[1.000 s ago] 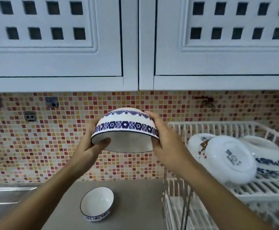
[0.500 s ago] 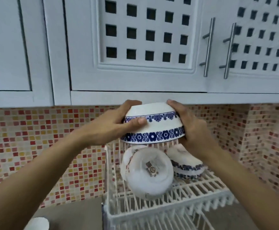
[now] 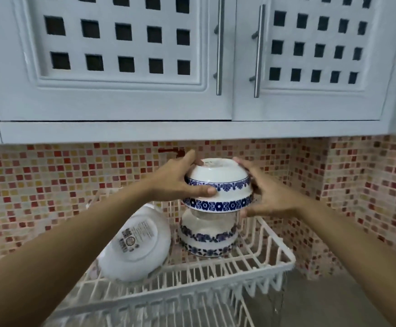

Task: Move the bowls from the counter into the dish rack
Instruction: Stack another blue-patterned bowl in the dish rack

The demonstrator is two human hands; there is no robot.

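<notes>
An upside-down white bowl with blue floral bands (image 3: 218, 185) is held in the air between both hands, foot ring up and rim down, directly above a second inverted bowl of the same pattern (image 3: 207, 234) that sits rim-down on the upper tier of the white wire dish rack (image 3: 251, 267). The two bowls look very close, but whether the held rim touches the lower bowl's base cannot be told. The left hand (image 3: 178, 180) grips the held bowl's left side, thumb laid across the front over the upper blue band and fingers curled over the top by the foot ring. The right hand (image 3: 270, 194) clasps the right side, fingers spread around the back and thumb reaching under the rim. Just to the left of the resting bowl, a white plate (image 3: 138, 246) leans tilted in the rack, its underside with a printed label facing the camera. Behind the rack runs a backsplash of small red, orange and cream mosaic tiles (image 3: 62, 180), turning a corner at the right. Above hang pale grey cabinets (image 3: 121, 97) with square cut-outs and two vertical metal bar handles (image 3: 219, 48). A strip of grey countertop (image 3: 329, 303) shows at lower right.
</notes>
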